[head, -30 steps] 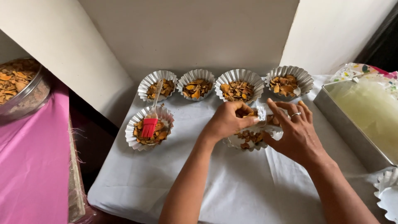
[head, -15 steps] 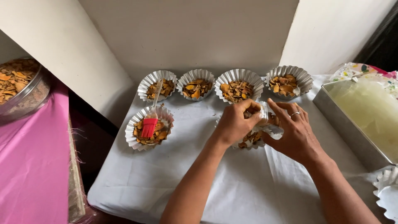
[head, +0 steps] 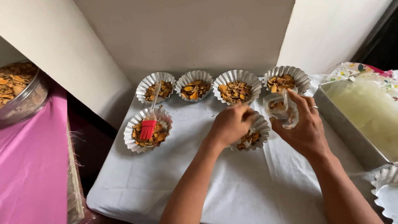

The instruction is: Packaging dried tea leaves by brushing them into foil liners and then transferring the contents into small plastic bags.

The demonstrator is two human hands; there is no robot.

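White cloth on desk (head: 232,186), pale wall behind. Foil cups w/ orange-brown chips: 4 in back row, 1 front-left carrying red brush (head: 148,128). Left hand (head: 230,124) curled over front foil cup (head: 253,137), fingertips hidden inside; grip on anything: can't tell. Right hand (head: 304,128) closed round small clear cup (head: 282,108), tilted, just above/beside. Metal tray (head: 340,120) at right, cut off by frame.

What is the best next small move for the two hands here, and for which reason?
Probably the left hand should spread the pieces level in the fluted foil mould it rests on. The right hand holds the small clear cup lifted away beside it, so pouring seems paused.
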